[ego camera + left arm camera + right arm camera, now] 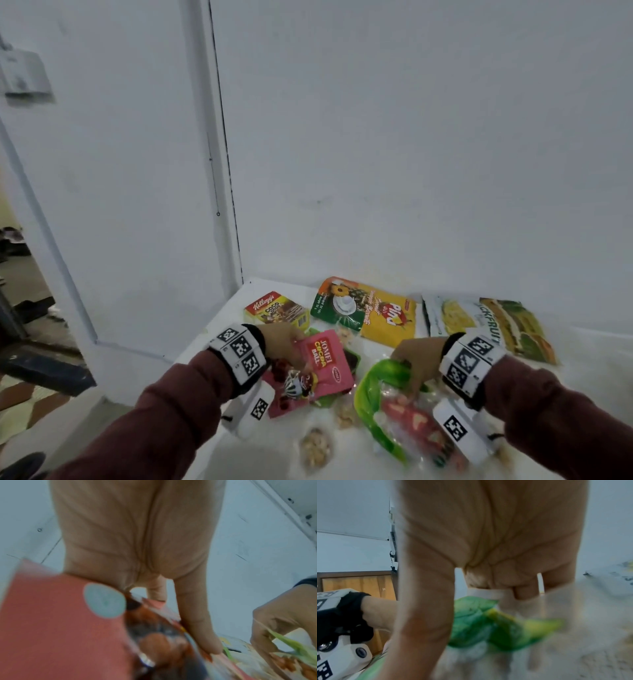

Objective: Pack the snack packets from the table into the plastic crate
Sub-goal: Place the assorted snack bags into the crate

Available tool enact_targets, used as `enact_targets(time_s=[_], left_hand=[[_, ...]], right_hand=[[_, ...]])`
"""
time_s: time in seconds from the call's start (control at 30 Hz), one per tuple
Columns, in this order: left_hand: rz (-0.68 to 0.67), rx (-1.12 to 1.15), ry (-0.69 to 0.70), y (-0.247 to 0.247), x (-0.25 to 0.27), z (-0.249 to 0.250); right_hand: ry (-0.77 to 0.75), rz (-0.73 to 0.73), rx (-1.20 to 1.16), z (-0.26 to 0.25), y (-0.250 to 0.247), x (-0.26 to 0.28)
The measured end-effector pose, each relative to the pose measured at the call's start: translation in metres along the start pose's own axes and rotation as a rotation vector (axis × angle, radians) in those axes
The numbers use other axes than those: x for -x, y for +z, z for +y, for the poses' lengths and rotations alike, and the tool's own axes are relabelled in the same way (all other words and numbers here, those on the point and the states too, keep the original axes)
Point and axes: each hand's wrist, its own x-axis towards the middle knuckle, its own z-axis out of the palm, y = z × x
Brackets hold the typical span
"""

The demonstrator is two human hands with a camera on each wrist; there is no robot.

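My left hand (291,346) grips a pink Jomei Cocoa Ball packet (325,363) at its top edge; in the left wrist view the pink packet (60,622) fills the lower left under my thumb and fingers (200,635). My right hand (416,365) grips the top of a clear packet with a green edge and red print (387,401); the right wrist view shows the green packet (488,622) pinched under my fingers (522,592). No plastic crate is in view.
On the white table (260,455) by the wall lie a Kellogg's packet (275,308), a yellow-green Pind biscuit packet (368,313) and a jackfruit chips packet (486,325). Small clear nut packets (315,448) lie near the front. The table's left edge drops to the floor.
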Motion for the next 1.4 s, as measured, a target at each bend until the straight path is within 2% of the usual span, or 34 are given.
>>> enact_targets(time_s=[0.23, 0.37, 0.5, 0.57, 0.67, 0.73, 0.77, 0.87, 0.97, 1.1, 1.23, 1.33, 1.4], left_hand=[[-0.03, -0.117, 0.012, 0.006, -0.016, 0.003], [-0.04, -0.054, 0.036, 0.006, -0.02, 0.001], [-0.018, 0.059, 0.128, 0.003, -0.02, -0.001], [0.026, 0.129, 0.191, -0.003, -0.019, -0.003], [0.182, 0.271, 0.26, -0.023, -0.017, -0.008], [0.265, 0.441, 0.224, -0.039, -0.016, -0.013], [0.304, 0.492, 0.149, -0.046, -0.016, -0.016], [0.455, 0.403, -0.086, -0.06, -0.022, -0.029], [0.42, 0.384, -0.207, -0.062, -0.035, -0.046], [0.394, 0.476, -0.193, -0.065, -0.041, -0.052], [0.278, 0.592, -0.191, -0.059, -0.042, -0.062], [0.247, 0.643, -0.19, -0.055, -0.048, -0.069], [0.25, 0.669, -0.177, -0.057, -0.047, -0.07]], right_hand=[[0.004, -0.044, -0.109, 0.003, 0.0, -0.008], [-0.01, -0.032, -0.118, 0.002, -0.003, -0.01], [-0.045, -0.052, -0.309, 0.007, -0.008, -0.009], [-0.091, -0.087, -0.409, 0.012, -0.013, -0.008], [-0.132, -0.021, -0.457, 0.018, -0.023, -0.007], [-0.155, 0.029, -0.487, 0.024, -0.03, -0.008], [-0.158, 0.056, -0.5, 0.025, -0.035, -0.008], [-0.151, 0.145, -0.561, 0.025, -0.042, -0.005], [-0.146, 0.236, -0.58, 0.031, -0.042, -0.008], [-0.105, 0.332, -0.576, 0.04, -0.042, -0.005], [-0.081, 0.355, -0.605, 0.04, -0.043, 0.005], [-0.114, 0.317, -0.608, 0.019, -0.046, 0.005], [-0.144, 0.225, -0.573, -0.002, -0.046, -0.004]])
